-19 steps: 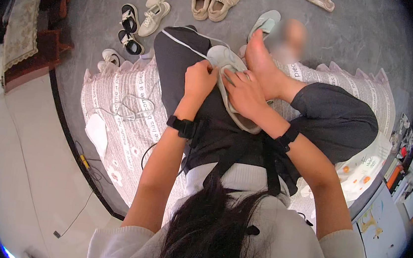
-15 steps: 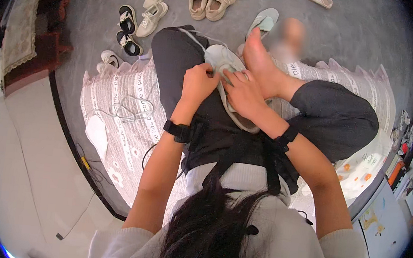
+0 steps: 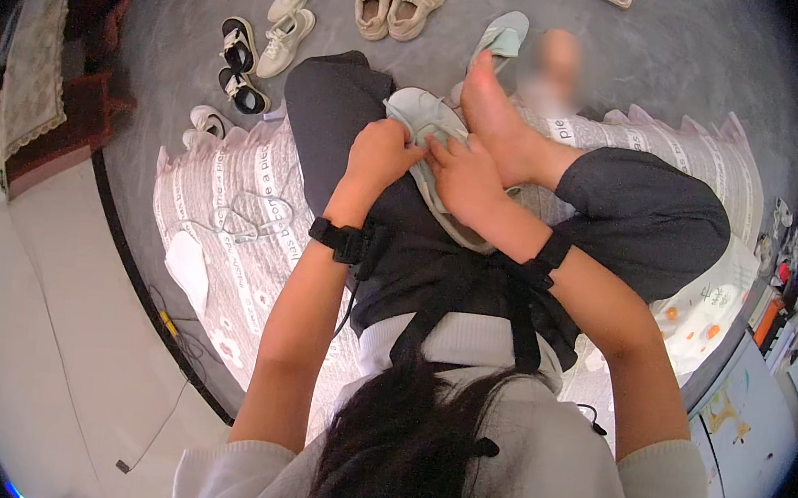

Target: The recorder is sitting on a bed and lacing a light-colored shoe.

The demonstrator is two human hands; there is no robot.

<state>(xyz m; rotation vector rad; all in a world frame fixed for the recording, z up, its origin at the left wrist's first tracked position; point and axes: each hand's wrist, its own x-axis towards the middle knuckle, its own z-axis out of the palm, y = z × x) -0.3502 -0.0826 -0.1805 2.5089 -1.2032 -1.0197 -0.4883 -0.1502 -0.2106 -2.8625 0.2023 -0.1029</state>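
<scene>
Shoe [image 3: 420,112], pale, round-toed, between hands [image 3: 471,179]

Dressed in a pale grey short-sleeved top [image 3: 559,437] with a white ribbed hem [image 3: 481,340] and loose dark trousers [image 3: 656,221]. Wears boxy black wristbands [image 3: 336,237], a thin black cable [image 3: 349,310] below the left one, and black straps [image 3: 523,330] down over the hem.

Lace-edged cloth [image 3: 43,71] on reddish furniture [image 3: 81,108], patterned blanket [image 3: 215,169], grey floor [image 3: 696,62]
</scene>
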